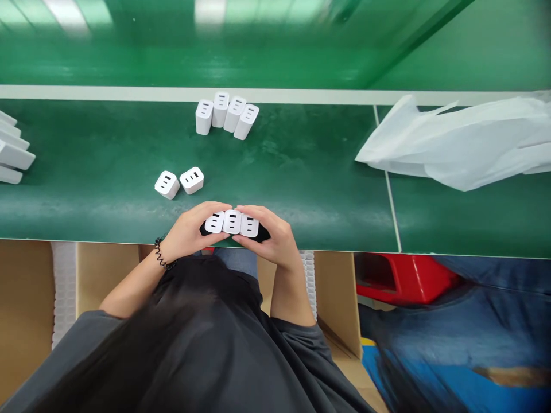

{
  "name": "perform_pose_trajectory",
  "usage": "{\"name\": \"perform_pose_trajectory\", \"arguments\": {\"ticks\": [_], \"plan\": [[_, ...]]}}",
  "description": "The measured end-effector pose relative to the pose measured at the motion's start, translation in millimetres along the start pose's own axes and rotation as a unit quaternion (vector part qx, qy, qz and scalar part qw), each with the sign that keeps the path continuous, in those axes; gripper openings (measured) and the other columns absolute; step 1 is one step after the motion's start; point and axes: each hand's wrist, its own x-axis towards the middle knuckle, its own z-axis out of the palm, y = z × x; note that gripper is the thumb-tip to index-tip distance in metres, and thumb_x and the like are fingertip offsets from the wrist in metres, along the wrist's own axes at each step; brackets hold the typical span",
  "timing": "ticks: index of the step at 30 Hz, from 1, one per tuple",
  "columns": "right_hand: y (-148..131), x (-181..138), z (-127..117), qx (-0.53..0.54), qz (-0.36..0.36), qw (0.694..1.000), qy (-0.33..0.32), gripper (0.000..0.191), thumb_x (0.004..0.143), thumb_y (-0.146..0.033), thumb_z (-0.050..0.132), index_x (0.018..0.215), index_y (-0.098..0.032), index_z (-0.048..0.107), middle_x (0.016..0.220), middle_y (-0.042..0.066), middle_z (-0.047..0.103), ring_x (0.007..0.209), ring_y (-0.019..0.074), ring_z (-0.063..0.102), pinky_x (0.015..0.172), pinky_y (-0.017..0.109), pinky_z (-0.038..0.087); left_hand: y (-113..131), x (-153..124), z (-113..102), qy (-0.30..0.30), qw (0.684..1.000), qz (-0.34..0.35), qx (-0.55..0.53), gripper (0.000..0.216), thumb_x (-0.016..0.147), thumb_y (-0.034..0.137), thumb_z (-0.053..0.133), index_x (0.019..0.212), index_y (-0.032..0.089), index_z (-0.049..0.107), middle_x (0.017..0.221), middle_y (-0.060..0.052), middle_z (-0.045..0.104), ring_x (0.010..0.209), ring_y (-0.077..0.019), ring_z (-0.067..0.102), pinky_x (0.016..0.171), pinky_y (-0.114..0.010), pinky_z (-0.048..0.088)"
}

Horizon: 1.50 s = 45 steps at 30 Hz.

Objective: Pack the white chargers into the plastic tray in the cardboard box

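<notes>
Three white charger blocks (232, 222) with port slots facing up are pressed side by side in a row between my hands, close to the table's front edge. My left hand (191, 226) wraps the left end of the row, thumb and fingers on opposite sides. On the other end my right hand (272, 234) grips in the same way. Just beyond my left hand, a charger block (167, 184) and another charger block (191, 180) stand apart from the row. Farther back, several charger blocks (227, 115) stand close together, some leaning.
The green table (301, 172) has a pale strip along its back. White plastic bags (456, 140) lie at the right, more white blocks (12, 150) at the left edge. Below are cardboard boxes (338, 298), a red stool (413, 278) and another person's jeans (465, 321).
</notes>
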Motion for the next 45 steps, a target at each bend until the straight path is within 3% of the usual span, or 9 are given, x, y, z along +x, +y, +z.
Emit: {"name": "perform_pose_trajectory", "arguments": {"ticks": [15, 23, 37, 45], "plan": [[1.4, -2.0, -0.4, -0.001, 0.014, 1.0, 0.006, 0.058, 0.085, -0.03, 0.076, 0.138, -0.03, 0.054, 0.119, 0.004, 0.073, 0.103, 0.0211, 0.072, 0.086, 0.034, 0.061, -0.1, -0.6, -0.5, 0.0, 1.0, -0.009, 0.004, 0.044, 0.088, 0.03, 0.073, 0.128, 0.021, 0.057, 0.123, -0.008, 0.068, 0.11, -0.0207, 0.067, 0.094, -0.033, 0.056], [1.5, -1.9, -1.0, 0.013, 0.014, 1.0, -0.001, 0.059, 0.084, -0.026, 0.076, 0.139, -0.031, 0.053, 0.12, 0.004, 0.072, 0.108, 0.0211, 0.07, 0.09, 0.034, 0.059, -0.5, 0.5, -0.8, 0.005, 1.0, 0.025, -0.006, 0.04, 0.09, 0.024, 0.07, 0.128, 0.021, 0.057, 0.124, -0.009, 0.067, 0.115, -0.0201, 0.065, 0.099, -0.035, 0.054], [0.6, -0.2, -3.0, -0.002, 0.02, 1.0, -0.013, 0.062, 0.083, -0.031, 0.079, 0.139, -0.03, 0.052, 0.125, 0.007, 0.071, 0.112, 0.0237, 0.069, 0.093, 0.039, 0.058, 2.5, 0.3, -4.4, -0.012, 1.0, 0.0, 0.019, 0.05, 0.089, 0.03, 0.071, 0.135, 0.023, 0.051, 0.131, -0.01, 0.063, 0.122, -0.0235, 0.06, 0.105, -0.04, 0.051], [-0.1, -2.3, -3.7, 0.003, 0.023, 0.999, -0.026, 0.059, 0.086, -0.029, 0.071, 0.141, -0.029, 0.048, 0.127, 0.008, 0.069, 0.109, 0.0251, 0.07, 0.09, 0.04, 0.059, 2.9, -0.5, -3.1, -0.004, 1.0, -0.011, 0.007, 0.052, 0.089, 0.027, 0.071, 0.136, 0.024, 0.05, 0.13, -0.008, 0.064, 0.12, -0.0218, 0.062, 0.102, -0.037, 0.052]]}}
